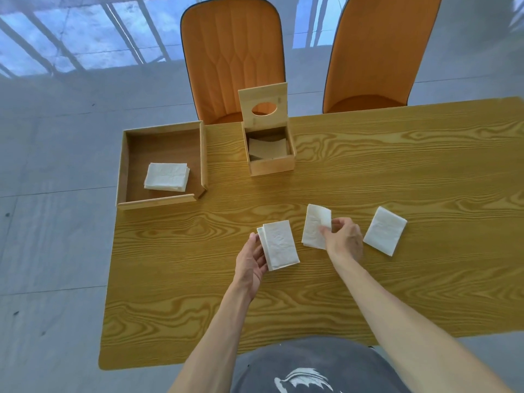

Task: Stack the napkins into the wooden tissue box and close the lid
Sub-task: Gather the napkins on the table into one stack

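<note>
The wooden tissue box (270, 164) stands at the table's far middle, its lid (263, 95) with a round hole raised upright. White napkins lie inside it (268, 148). My left hand (251, 260) holds a small stack of folded napkins (279, 245) by its left edge, just above the table. My right hand (344, 238) pinches the right edge of a second napkin (313, 226) lying in the middle. A third napkin (385, 230) lies flat to the right, untouched.
An open wooden tray (122, 168) at the table's far left corner holds a stack of napkins (166, 176). Two orange chairs (234, 55) stand behind the wooden table (397, 171). The table's left edge drops to a grey floor.
</note>
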`<action>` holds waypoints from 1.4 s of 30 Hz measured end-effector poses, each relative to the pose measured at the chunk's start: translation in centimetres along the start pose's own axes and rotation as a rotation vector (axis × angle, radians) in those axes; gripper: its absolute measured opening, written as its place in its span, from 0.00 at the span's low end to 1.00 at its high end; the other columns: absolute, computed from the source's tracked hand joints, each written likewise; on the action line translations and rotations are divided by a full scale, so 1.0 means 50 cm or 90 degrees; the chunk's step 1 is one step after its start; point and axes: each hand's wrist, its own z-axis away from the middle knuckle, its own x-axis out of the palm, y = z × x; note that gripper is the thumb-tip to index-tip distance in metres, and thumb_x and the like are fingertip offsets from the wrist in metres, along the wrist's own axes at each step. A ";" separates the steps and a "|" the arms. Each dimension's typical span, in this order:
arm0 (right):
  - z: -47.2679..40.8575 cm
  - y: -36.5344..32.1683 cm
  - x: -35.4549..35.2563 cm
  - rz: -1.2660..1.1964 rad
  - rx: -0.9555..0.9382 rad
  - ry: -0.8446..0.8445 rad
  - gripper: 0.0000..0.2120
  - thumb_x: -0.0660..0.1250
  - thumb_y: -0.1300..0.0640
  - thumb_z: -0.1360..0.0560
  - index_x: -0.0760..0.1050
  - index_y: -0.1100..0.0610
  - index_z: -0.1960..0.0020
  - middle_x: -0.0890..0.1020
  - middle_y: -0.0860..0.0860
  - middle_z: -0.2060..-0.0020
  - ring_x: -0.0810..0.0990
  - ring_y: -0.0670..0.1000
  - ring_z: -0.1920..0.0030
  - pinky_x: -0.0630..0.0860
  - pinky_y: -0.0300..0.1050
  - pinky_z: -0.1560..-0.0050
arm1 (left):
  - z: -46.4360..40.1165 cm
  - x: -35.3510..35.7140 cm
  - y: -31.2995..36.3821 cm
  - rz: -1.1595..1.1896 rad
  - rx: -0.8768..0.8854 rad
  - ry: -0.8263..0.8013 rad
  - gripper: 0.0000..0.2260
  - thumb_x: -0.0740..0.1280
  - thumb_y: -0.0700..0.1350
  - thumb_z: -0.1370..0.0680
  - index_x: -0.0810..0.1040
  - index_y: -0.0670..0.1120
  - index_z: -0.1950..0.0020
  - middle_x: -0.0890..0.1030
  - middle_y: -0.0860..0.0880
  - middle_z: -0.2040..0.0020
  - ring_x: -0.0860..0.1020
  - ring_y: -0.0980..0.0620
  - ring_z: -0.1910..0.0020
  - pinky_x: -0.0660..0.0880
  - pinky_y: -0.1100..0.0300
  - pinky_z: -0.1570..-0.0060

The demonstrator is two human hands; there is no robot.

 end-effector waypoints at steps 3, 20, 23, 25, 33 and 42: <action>-0.002 0.008 0.000 -0.047 -0.036 0.008 0.08 0.71 0.53 0.25 0.77 0.52 0.48 0.83 0.48 0.54 0.80 0.51 0.54 0.71 0.44 0.60 | -0.001 0.011 0.003 -0.011 -0.007 -0.004 0.18 0.60 0.56 0.18 0.77 0.47 0.35 0.84 0.42 0.41 0.84 0.45 0.43 0.80 0.50 0.48; 0.027 0.017 0.002 -0.435 -0.013 -0.472 0.14 0.77 0.62 0.29 0.80 0.60 0.45 0.88 0.55 0.54 0.88 0.53 0.55 0.83 0.45 0.62 | 0.004 0.031 0.004 -0.043 0.001 -0.002 0.18 0.59 0.56 0.17 0.77 0.48 0.34 0.86 0.43 0.43 0.86 0.47 0.48 0.81 0.53 0.54; 0.036 0.014 0.008 -0.396 -0.034 -0.469 0.11 0.75 0.62 0.27 0.79 0.59 0.46 0.88 0.55 0.55 0.87 0.50 0.58 0.83 0.43 0.64 | 0.006 0.031 0.003 -0.044 0.004 0.000 0.18 0.59 0.55 0.17 0.78 0.47 0.35 0.86 0.43 0.45 0.86 0.47 0.49 0.81 0.54 0.56; 0.040 0.011 0.011 -0.373 -0.056 -0.466 0.09 0.72 0.61 0.24 0.78 0.59 0.45 0.87 0.56 0.54 0.87 0.49 0.58 0.83 0.43 0.64 | 0.007 0.032 0.003 -0.045 0.006 0.002 0.18 0.59 0.55 0.17 0.78 0.47 0.35 0.87 0.44 0.46 0.86 0.48 0.50 0.81 0.55 0.57; 0.039 0.011 0.010 -0.396 -0.053 -0.494 0.10 0.68 0.58 0.21 0.76 0.55 0.40 0.87 0.55 0.51 0.86 0.49 0.56 0.84 0.46 0.59 | 0.011 0.033 0.000 -0.040 0.013 0.007 0.18 0.60 0.54 0.17 0.76 0.47 0.32 0.85 0.42 0.41 0.84 0.45 0.45 0.81 0.52 0.52; 0.043 0.014 0.048 -0.176 -0.155 -0.315 0.11 0.73 0.54 0.25 0.81 0.56 0.44 0.86 0.48 0.52 0.84 0.48 0.51 0.82 0.45 0.49 | 0.011 0.036 0.000 -0.013 0.014 0.015 0.18 0.67 0.48 0.20 0.75 0.43 0.32 0.84 0.39 0.41 0.84 0.43 0.46 0.82 0.52 0.52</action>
